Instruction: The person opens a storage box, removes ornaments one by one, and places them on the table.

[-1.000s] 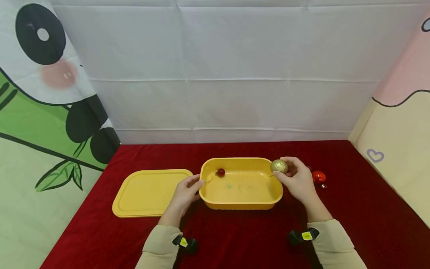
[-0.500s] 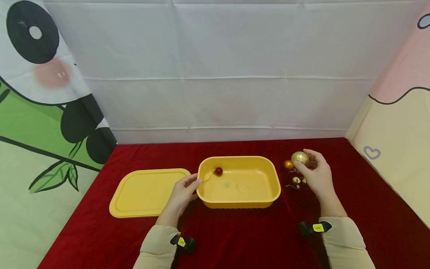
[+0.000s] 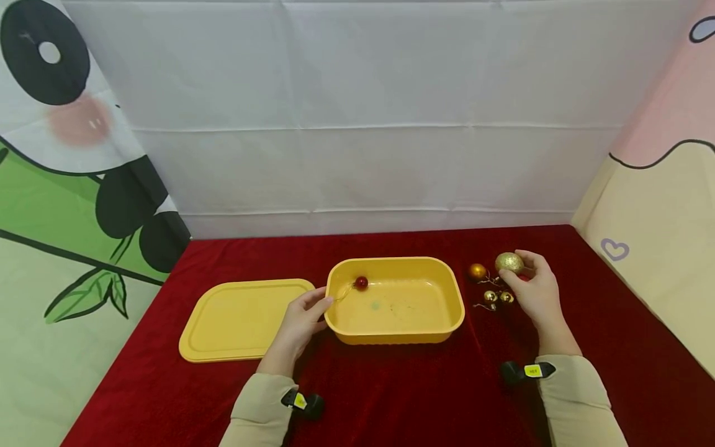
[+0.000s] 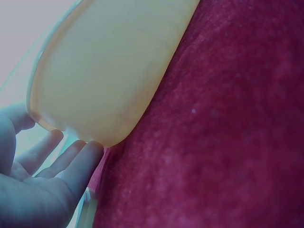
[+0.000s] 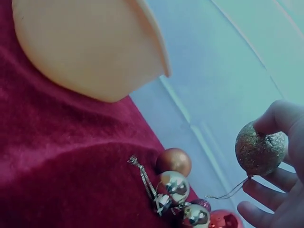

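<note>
My left hand (image 3: pixel 298 323) grips the left end of a yellow plastic box (image 3: pixel 393 339), thumb at the rim and fingers against the outer wall in the left wrist view. Inside the box, near its back left, lies a small dark red bauble (image 3: pixel 361 283) with a gold string. My right hand (image 3: pixel 537 290) holds a gold glitter bauble (image 3: pixel 509 263) between thumb and fingers, right of the box; its string loop dangles in the right wrist view. Close below are an orange-gold bauble (image 3: pixel 477 271) and small shiny gold baubles (image 3: pixel 490 296) with strings.
A yellow lid (image 3: pixel 240 320) lies flat left of the box, partly behind the left forearm. A red bauble (image 5: pixel 225 219) shows low in the right wrist view beside the gold ones. Dark red cloth (image 3: pixel 391 397) covers the table; a white sheet (image 3: pixel 380 174) hangs behind.
My right hand has carried the gold glitter bauble rightward from the box's right rim to above the other baubles, uncovering the gold ones. The left hand keeps its hold on the box.
</note>
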Motion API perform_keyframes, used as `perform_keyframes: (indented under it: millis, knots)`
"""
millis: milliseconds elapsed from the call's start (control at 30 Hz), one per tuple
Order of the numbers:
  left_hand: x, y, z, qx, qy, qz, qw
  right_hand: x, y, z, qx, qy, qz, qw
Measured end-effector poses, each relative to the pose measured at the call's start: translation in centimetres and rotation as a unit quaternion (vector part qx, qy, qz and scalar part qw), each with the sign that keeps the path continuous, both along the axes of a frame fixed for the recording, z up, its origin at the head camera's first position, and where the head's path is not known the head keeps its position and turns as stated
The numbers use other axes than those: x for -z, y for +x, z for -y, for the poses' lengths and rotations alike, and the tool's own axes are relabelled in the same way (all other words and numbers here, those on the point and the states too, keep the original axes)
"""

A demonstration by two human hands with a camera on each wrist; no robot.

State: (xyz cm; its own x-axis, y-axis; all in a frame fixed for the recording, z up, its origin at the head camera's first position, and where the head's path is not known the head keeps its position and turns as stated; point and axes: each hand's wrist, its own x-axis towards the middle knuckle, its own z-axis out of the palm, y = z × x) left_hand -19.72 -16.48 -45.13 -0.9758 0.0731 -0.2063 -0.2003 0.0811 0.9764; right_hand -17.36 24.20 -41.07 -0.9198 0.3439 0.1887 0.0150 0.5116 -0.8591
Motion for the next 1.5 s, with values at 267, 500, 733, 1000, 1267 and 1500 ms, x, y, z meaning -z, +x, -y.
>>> perform_keyframes:
  millis: [267,500,733,1000,1267,1500]
  knots:
    - [-0.3,0.0,-0.1,0.001,-0.002,0.005,1.0,1.1,-0.4,-0.5,0.008,0.049,0.028,0.998]
    - [-0.4,0.1,-0.1,0.003,0.002,0.005,1.0,1.3,-0.4,-0.3,0.003,0.086,0.036,0.996]
    - [-0.7,0.3,-0.1,0.003,0.001,0.008,1.0,1.4,-0.4,-0.2,0.016,0.116,0.024,0.993]
    - [-0.5,0.2,-0.1,0.003,0.001,0.005,1.0,2.3,-0.8,-0.2,0.01,0.147,0.036,0.988]
    - [-0.2,0.1,-0.1,-0.001,0.003,0.005,1.0,2.7,-0.9,0.1,-0.004,0.182,0.068,0.981]
    - [-0.3,0.1,-0.1,0.003,0.004,0.005,1.0,2.9,-1.2,0.3,-0.005,0.22,0.067,0.973]
